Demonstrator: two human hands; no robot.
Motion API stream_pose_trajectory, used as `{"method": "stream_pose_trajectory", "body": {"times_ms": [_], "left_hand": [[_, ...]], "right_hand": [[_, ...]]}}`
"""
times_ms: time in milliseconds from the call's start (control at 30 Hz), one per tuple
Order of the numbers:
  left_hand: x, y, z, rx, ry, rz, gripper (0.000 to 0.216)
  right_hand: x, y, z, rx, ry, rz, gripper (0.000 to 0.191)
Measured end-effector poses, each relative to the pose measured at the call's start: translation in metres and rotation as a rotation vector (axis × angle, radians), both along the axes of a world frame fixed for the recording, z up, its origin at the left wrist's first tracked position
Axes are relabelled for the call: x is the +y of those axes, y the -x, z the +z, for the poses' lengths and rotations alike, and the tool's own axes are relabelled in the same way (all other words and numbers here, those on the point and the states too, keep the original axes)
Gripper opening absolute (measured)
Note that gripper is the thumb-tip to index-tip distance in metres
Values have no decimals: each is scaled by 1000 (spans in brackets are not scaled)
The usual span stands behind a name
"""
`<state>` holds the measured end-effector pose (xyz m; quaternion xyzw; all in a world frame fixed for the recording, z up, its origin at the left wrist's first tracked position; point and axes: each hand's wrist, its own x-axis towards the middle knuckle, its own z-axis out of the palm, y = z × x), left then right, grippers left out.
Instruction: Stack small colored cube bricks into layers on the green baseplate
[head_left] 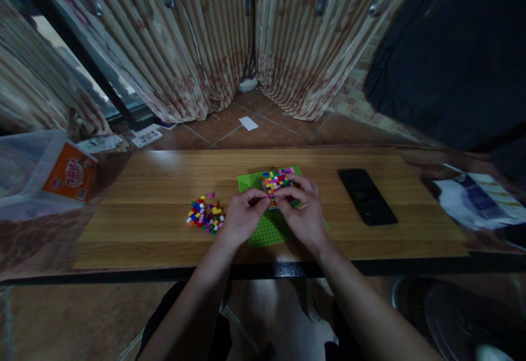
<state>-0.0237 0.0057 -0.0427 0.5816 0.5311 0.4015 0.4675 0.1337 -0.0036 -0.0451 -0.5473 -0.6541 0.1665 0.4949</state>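
A multicoloured block of small toy bricks (270, 181) stands on a green studded baseplate (267, 235) in the middle of the table. My left hand (243, 216) is at its near left corner, thumb and forefinger pinched together; whatever is between the tips is too small to make out. My right hand (303, 210) curls round the right and near sides of the brick block, its fingers closed against it and covering part of it. Left of the baseplate lies a loose pile of small coloured bricks (205, 216), with a pink brick (211, 195) at its far edge.
A black phone (367, 196) lies on the wooden table (143, 207) to the right. On the floor at the left is a clear plastic bin (28, 185) with an orange label. Paper and packaging (485, 199) lie beyond the table's right end. Curtains (205, 49) hang behind.
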Motion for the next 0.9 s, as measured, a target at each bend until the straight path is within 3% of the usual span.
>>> {"method": "stream_pose_trajectory", "body": {"times_ms": [333,500,700,900], "left_hand": [[0,5,4,49,-17,-25,16],[7,41,12,146,-42,-47,16],[5,93,25,474,7,-130,13],[-2,101,28,595,49,-211,9]], "right_hand": [[-1,6,-2,49,12,-29,15],[-1,5,-2,28,3,-16,15],[1,-7,-4,-22,-16,53,8],[1,-10,-6,-64,-27,65,10]]}}
